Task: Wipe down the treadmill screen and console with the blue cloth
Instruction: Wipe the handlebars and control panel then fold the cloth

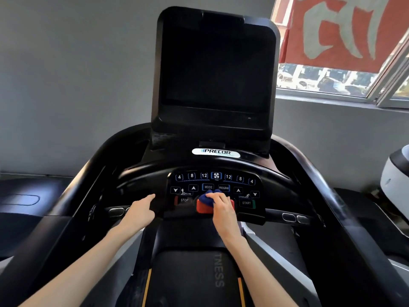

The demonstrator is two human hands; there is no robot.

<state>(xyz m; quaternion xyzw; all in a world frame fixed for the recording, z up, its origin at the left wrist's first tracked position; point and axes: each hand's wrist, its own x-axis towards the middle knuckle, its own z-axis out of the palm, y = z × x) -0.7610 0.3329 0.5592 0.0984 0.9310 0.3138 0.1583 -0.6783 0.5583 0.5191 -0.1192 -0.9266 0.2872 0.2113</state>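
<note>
My right hand [221,207] grips the bunched blue cloth [208,196] on the console [212,182]. My left hand [141,209], fingers extended, touches its left side. The screen [214,69] stands upright.

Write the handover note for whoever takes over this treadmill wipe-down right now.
Right hand: grips the bunched blue cloth, pressing it on the red button mid-console.
Left hand: open, fingers straight, at the console left of the STOP key.
Screen: dark, above, nothing touching it.
Done: cannot tell which surfaces are already wiped.
Left: finish the console; wipe the Screen if not yet done.
</note>
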